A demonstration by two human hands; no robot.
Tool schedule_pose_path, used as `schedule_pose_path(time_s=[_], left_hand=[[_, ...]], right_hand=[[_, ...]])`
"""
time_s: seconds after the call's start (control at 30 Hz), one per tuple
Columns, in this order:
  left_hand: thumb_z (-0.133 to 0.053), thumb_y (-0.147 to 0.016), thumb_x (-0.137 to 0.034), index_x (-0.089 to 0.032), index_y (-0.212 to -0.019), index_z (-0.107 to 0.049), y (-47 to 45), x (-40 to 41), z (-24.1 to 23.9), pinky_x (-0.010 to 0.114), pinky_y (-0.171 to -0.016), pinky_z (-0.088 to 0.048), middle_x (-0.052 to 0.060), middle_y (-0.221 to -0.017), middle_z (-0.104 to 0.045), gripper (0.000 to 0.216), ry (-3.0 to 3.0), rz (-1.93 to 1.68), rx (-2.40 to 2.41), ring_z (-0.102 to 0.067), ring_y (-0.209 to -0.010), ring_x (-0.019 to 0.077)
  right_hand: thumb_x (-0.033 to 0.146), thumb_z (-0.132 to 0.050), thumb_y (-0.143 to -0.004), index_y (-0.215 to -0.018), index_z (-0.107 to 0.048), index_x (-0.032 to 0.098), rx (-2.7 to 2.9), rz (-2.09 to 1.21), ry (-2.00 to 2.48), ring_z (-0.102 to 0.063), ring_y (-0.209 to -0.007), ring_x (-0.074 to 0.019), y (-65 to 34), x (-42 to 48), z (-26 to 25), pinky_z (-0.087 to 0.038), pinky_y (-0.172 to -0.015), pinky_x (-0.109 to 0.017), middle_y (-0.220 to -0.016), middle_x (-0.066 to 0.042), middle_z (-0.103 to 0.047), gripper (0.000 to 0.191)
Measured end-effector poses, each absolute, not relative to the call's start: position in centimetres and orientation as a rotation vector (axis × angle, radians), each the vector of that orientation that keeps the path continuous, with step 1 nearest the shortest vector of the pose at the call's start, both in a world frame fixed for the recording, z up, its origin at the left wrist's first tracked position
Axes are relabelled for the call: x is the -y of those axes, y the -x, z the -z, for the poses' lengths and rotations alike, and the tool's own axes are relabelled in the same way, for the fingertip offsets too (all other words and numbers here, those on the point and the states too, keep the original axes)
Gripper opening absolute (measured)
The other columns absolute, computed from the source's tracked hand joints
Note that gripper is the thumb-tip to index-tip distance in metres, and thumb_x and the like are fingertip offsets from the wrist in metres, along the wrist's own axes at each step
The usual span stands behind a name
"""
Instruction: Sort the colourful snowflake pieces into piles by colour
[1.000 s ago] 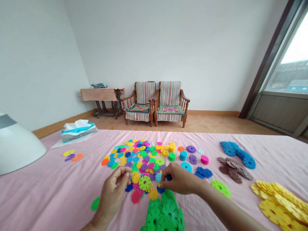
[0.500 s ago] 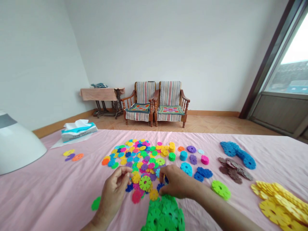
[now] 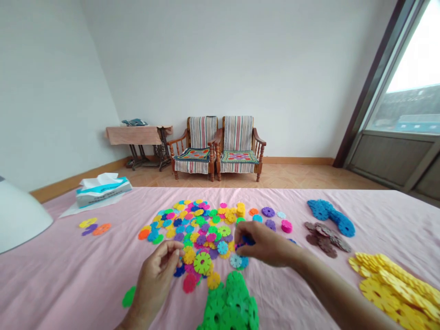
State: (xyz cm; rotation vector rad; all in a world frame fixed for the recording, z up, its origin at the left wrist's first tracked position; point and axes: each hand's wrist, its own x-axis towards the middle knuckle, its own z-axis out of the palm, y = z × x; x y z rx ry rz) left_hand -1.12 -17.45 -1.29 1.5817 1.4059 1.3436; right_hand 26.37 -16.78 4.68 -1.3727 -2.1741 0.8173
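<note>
Flower-shaped plastic discs in many colours lie in a loose pile (image 3: 192, 229) on the pink cloth. At the pile's right edge, my right hand (image 3: 264, 243) is closed on dark blue discs (image 3: 248, 240), partly hidden under its curled fingers. My left hand (image 3: 156, 270) hovers by the pile's near left side, thumb and fingers pinched together; whatever they hold, if anything, I cannot make out. A lime green disc (image 3: 202, 262) lies between the hands. Nearest to me is a heap of green discs (image 3: 230, 305), with a single green disc (image 3: 129, 297) left of my left wrist.
On the right lie blue discs (image 3: 330, 215), brown discs (image 3: 325, 238) and a big yellow heap (image 3: 395, 293). Small stacks, including a pink one (image 3: 286, 226), stand behind my right hand. A tissue box (image 3: 103, 191) and a white rounded object (image 3: 20, 215) are at left.
My right hand has lifted up and away from the near edge of the pile and now shows dark blue discs in its fingers. The left hand stays pinched. The whole view has shifted slightly.
</note>
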Motion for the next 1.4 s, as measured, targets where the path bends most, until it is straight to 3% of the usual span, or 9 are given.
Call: schedule_pose_path(time_s=[0.13,0.33,0.6,0.9,1.2,1.4], left_hand=[[-0.062,-0.074,-0.041,-0.018,-0.081,-0.064,1.0,17.4,1.3,0.023,-0.053,-0.047,-0.001,-0.064,-0.062,0.024,-1.565,-1.357,-1.399,-0.058,-0.055,0.0146],[-0.065,-0.07,-0.044,-0.018,-0.078,-0.066,0.9,17.4,1.0,0.024,-0.051,-0.048,0.001,-0.066,-0.065,0.028,-1.539,-1.371,-1.421,-0.059,-0.056,0.0163],[-0.065,-0.072,-0.044,-0.018,-0.081,-0.066,1.2,17.4,1.4,0.025,-0.052,-0.049,0.001,-0.067,-0.066,0.028,-1.544,-1.377,-1.416,-0.06,-0.056,0.0159],[-0.063,-0.073,-0.045,-0.018,-0.081,-0.065,0.9,17.5,1.2,0.025,-0.053,-0.049,0.001,-0.067,-0.066,0.028,-1.54,-1.379,-1.431,-0.061,-0.057,0.0167],[-0.058,-0.078,-0.038,-0.019,-0.085,-0.066,2.5,16.5,0.6,0.027,-0.06,-0.049,0.003,-0.074,-0.067,0.022,-1.66,-1.376,-1.481,-0.063,-0.067,0.0196],[-0.066,-0.068,-0.023,-0.021,-0.068,-0.066,4.1,16.1,-0.8,0.022,-0.055,-0.04,-0.002,-0.064,-0.06,0.001,-2.04,-0.81,-1.449,-0.055,-0.058,0.0161]], right_hand=[[0.013,-0.055,-0.076,-0.076,-0.064,0.019,2.055,-0.735,1.517,-0.052,-0.065,-0.0129,-31.9,16.6,-5.4,-0.037,-0.059,-0.025,-0.07,0.0,-0.06,0.01],[0.008,-0.058,-0.068,-0.066,-0.064,0.019,2.076,-0.747,1.615,-0.052,-0.062,-0.0137,-35.8,16.5,-3.3,-0.037,-0.058,-0.026,-0.064,0.002,-0.059,0.013],[0.01,-0.058,-0.069,-0.071,-0.069,0.021,2.117,-0.741,1.609,-0.059,-0.07,-0.0166,-36.1,16.7,-2.2,-0.043,-0.067,-0.029,-0.072,0.001,-0.066,0.015],[0.019,-0.057,-0.076,-0.09,-0.071,0.023,2.053,-0.614,1.59,-0.063,-0.091,-0.0236,-35.9,17.4,-3.4,-0.045,-0.082,-0.037,-0.096,-0.005,-0.071,0.02],[0.025,-0.046,-0.089,-0.079,-0.064,0.023,2.032,-0.498,1.464,-0.061,-0.066,-0.0163,-28.4,22.0,-1.0,-0.044,-0.06,-0.027,-0.076,-0.002,-0.066,0.02],[0.026,-0.045,-0.089,-0.075,-0.061,0.022,1.974,-0.585,1.45,-0.059,-0.062,-0.0158,-26.5,23.9,2.4,-0.041,-0.056,-0.026,-0.073,-0.003,-0.064,0.022]])
